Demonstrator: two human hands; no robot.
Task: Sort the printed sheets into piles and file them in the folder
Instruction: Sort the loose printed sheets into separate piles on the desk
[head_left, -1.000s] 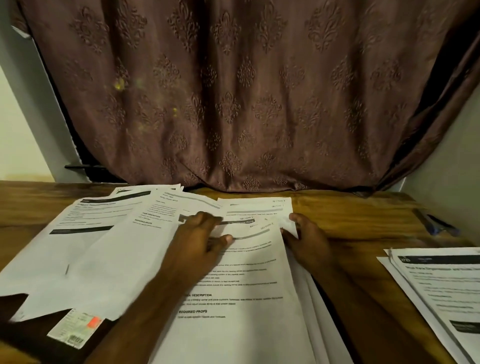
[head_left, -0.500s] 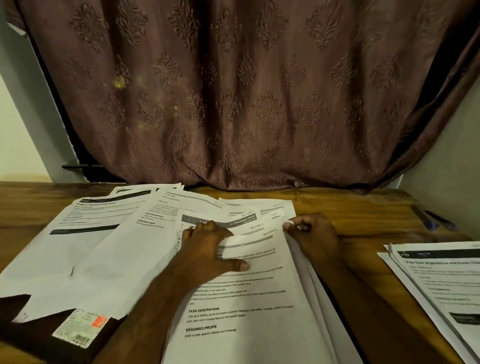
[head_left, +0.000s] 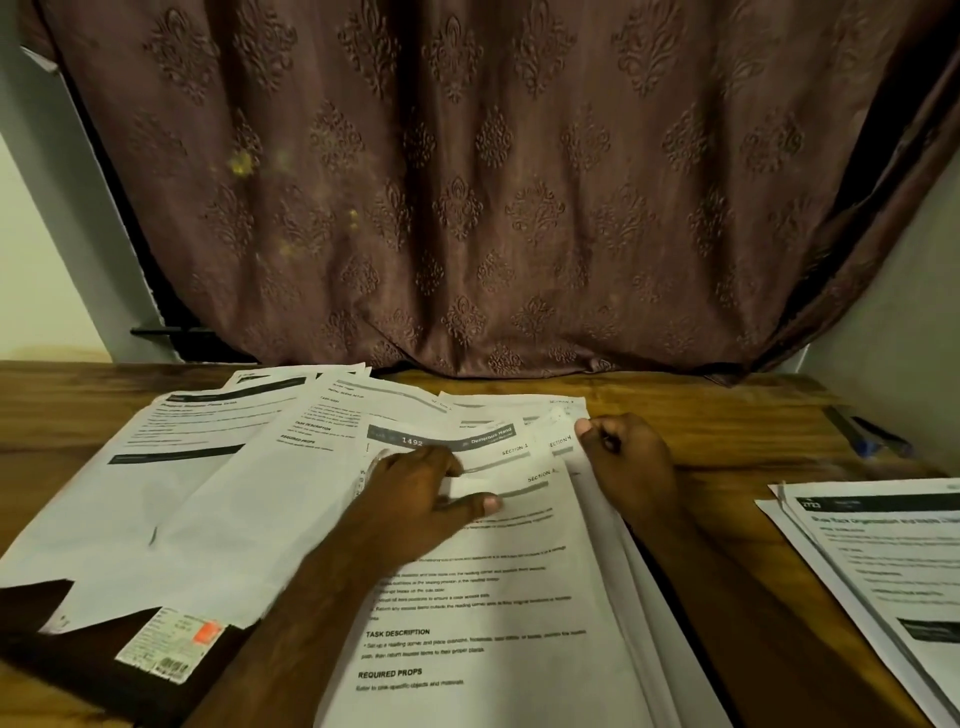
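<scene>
Sorting is underway: the left hand (head_left: 421, 499) presses flat on the middle stack (head_left: 493, 597) on the desk (head_left: 717, 431) while the right hand (head_left: 626, 460) pinches its far-right corners, so next it likely must lift 1 sheet free.

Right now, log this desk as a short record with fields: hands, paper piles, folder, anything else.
left hand: flat on the middle stack, fingers spread
right hand: pinching the top right corners of the middle stack's fanned sheets
left pile: loose overlapping sheets, partly over the folder
right pile: a few sheets at the table's right edge, untouched
folder: dark, near left corner, barcode sticker showing
table: wood
pens: far right, blurred
</scene>
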